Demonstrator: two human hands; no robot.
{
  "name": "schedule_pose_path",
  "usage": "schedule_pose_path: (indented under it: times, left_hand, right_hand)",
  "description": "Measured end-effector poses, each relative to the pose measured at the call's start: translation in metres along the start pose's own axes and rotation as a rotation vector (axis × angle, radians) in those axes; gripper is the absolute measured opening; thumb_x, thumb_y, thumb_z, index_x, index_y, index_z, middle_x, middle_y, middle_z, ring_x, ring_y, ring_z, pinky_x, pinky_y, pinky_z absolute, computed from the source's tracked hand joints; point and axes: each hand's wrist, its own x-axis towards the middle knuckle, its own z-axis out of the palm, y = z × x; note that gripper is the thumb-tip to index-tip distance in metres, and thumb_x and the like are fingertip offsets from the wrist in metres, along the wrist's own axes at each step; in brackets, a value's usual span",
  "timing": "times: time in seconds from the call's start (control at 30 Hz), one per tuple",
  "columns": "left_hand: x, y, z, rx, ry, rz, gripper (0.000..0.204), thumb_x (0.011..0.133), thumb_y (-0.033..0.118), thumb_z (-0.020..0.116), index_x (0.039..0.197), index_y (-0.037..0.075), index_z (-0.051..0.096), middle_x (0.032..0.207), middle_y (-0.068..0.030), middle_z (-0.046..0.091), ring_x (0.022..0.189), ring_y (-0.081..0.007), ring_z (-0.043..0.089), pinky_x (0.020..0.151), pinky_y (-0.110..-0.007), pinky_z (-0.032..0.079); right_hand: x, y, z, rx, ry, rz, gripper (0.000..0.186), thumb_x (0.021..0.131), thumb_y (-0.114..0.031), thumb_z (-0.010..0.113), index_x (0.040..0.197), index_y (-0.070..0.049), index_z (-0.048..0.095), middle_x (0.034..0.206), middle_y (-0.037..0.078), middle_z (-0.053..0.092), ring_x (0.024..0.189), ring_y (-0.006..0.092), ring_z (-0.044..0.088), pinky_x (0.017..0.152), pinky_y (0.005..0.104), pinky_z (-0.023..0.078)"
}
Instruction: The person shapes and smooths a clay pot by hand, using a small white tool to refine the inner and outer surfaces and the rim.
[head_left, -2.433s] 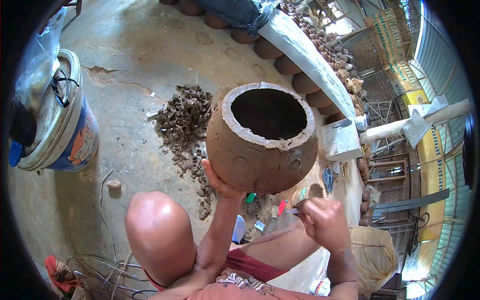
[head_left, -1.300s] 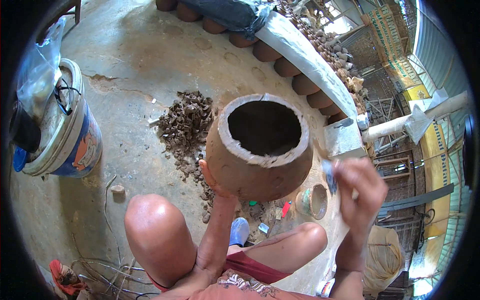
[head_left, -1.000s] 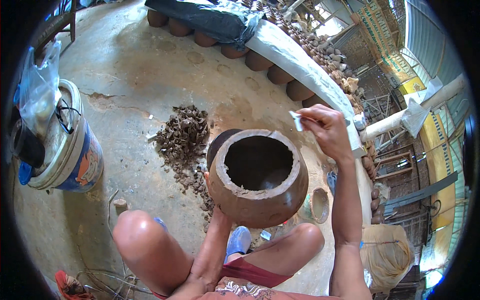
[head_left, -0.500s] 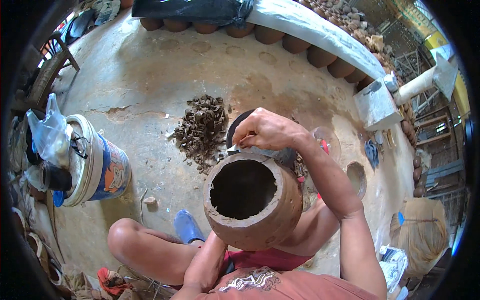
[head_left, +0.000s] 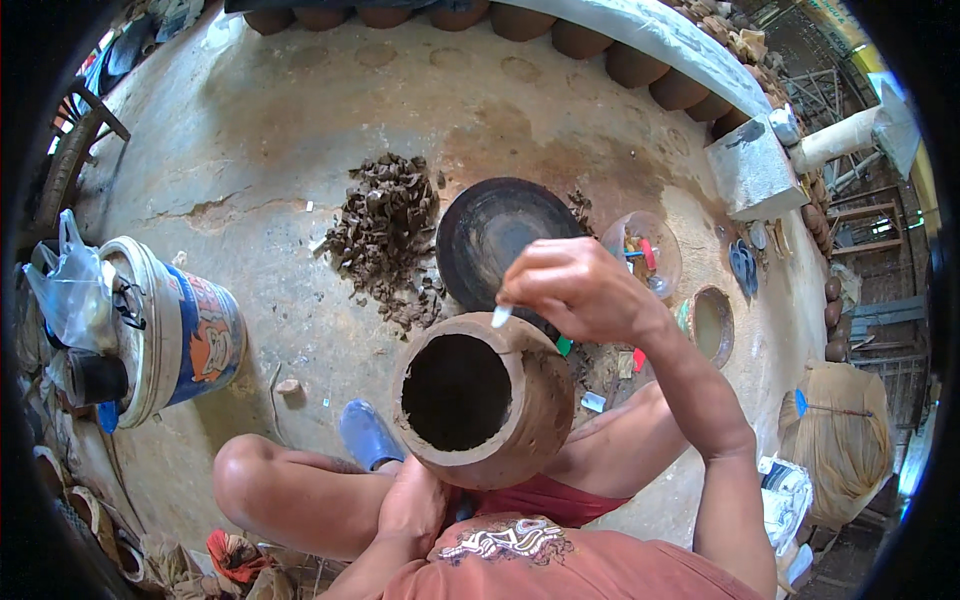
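1. Clay pot: above the lap, mouth tipped further left than 0.5 s ago.
2. Black disc: beyond pot, now mostly visible; was mostly hidden.
3. Right hand: pinching the white piece.
4. Left hand: at pot's lower left, fingers hidden, can't tell grip.
5. White piece: shifted right along far rim; contact unclear.

Even daylight, dark corners, bowed edges
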Motion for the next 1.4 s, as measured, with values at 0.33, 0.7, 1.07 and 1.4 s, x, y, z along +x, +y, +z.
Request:
schedule_pose_path:
  times: [0.33, 0.7, 1.07, 1.4]
  left_hand:
    - [-0.033, -0.018, -0.018, 0.001, 0.068, -0.038, 0.088, 0.106, 0.075, 0.047, 0.166, 0.011, 0.044, 0.163, -0.0145, 0.053, 0.144, -0.0356, 0.057, 0.123, -0.057, 0.046]
    - [-0.046, -0.032, -0.025, -0.008, 0.104, -0.052, 0.087, 0.106, 0.074, 0.048, 0.165, 0.011, 0.045, 0.161, -0.0149, 0.055, 0.142, -0.0357, 0.058, 0.122, -0.057, 0.046]
    - [-0.048, -0.056, -0.031, -0.002, 0.098, -0.130, 0.085, 0.107, 0.073, 0.048, 0.164, 0.010, 0.047, 0.160, -0.0153, 0.056, 0.141, -0.0357, 0.059, 0.122, -0.057, 0.047]
    - [-0.041, -0.071, -0.027, -0.041, 0.094, -0.144, 0.084, 0.107, 0.072, 0.048, 0.164, 0.010, 0.048, 0.159, -0.0156, 0.057, 0.140, -0.0358, 0.060, 0.122, -0.056, 0.047]
  right_hand:
    - [-0.031, -0.041, 0.011, -0.070, 0.150, -0.230, 0.024, 0.078, -0.007, 0.083, 0.101, -0.006, 0.077, 0.098, 0.007, 0.075, 0.090, 0.0250, 0.079, 0.073, 0.0381, 0.064]
    - [-0.038, -0.056, 0.024, -0.126, 0.037, -0.306, 0.024, 0.084, -0.012, 0.082, 0.107, -0.009, 0.078, 0.104, 0.007, 0.075, 0.096, 0.0239, 0.077, 0.072, 0.0356, 0.062]
    - [-0.054, -0.062, -0.003, -0.077, -0.194, -0.255, 0.023, 0.080, -0.022, 0.075, 0.097, -0.008, 0.072, 0.106, 0.006, 0.072, 0.101, 0.0248, 0.073, 0.072, 0.0362, 0.062]
    - [-0.106, -0.052, -0.011, -0.184, -0.242, -0.173, 0.020, 0.078, -0.020, 0.078, 0.094, -0.010, 0.072, 0.105, 0.003, 0.073, 0.100, 0.0235, 0.074, 0.074, 0.0358, 0.063]
